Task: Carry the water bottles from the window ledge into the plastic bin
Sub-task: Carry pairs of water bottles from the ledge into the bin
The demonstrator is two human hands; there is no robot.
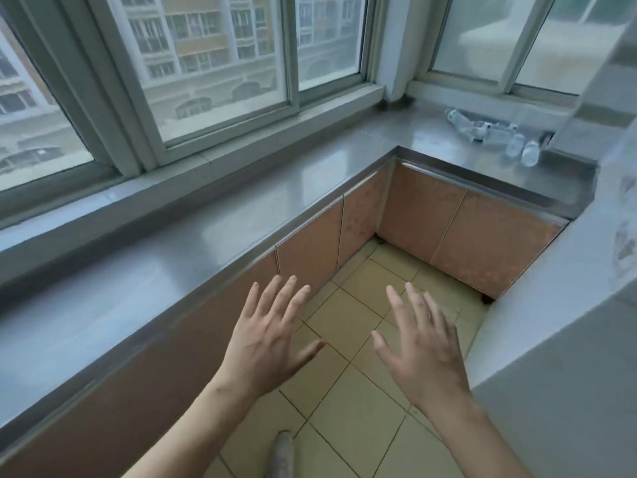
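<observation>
Several clear plastic water bottles (496, 134) lie on their sides on the grey steel window ledge (241, 215), far off at the upper right near the corner. My left hand (272, 336) and my right hand (424, 350) hover over the tiled floor, palms down, fingers spread, holding nothing. Both hands are well short of the bottles. No plastic bin is in view.
The L-shaped ledge runs along the windows (213, 63) with pinkish cabinet doors (448, 222) beneath. A grey wall (568, 339) stands close on the right. Beige floor tiles (351, 408) fill the space between. A grey shoe tip (282, 450) shows at the bottom.
</observation>
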